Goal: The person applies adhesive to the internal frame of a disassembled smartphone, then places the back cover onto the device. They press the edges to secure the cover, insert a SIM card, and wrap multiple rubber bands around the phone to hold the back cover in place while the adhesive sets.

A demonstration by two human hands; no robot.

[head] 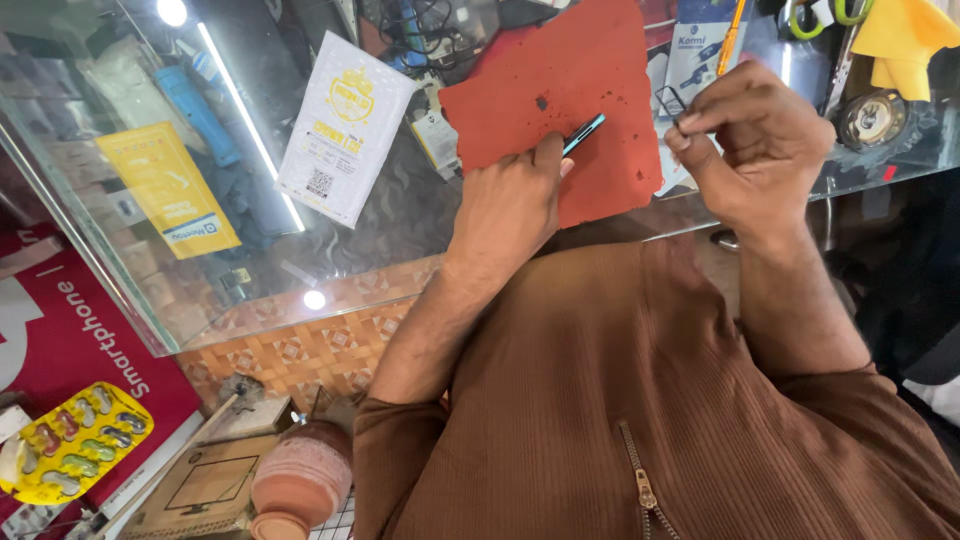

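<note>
Below, head view, left hand [510, 205] clenched around a slim dark pen-like tool [584, 133] with a teal sheen, its tip lying over a spotted red mat [590, 70] on the glass counter [400, 225], right hand [745, 140] raised just beside, fingertips pinched together, whatever they hold too small to tell.

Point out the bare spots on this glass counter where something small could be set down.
The widest bare glass lies between the white leaflet and the left hand, toward the counter's near edge. The red mat is mostly bare at its middle. The far edge is crowded: cables, scissors, yellow cloth. The right hand covers the right end.
</note>
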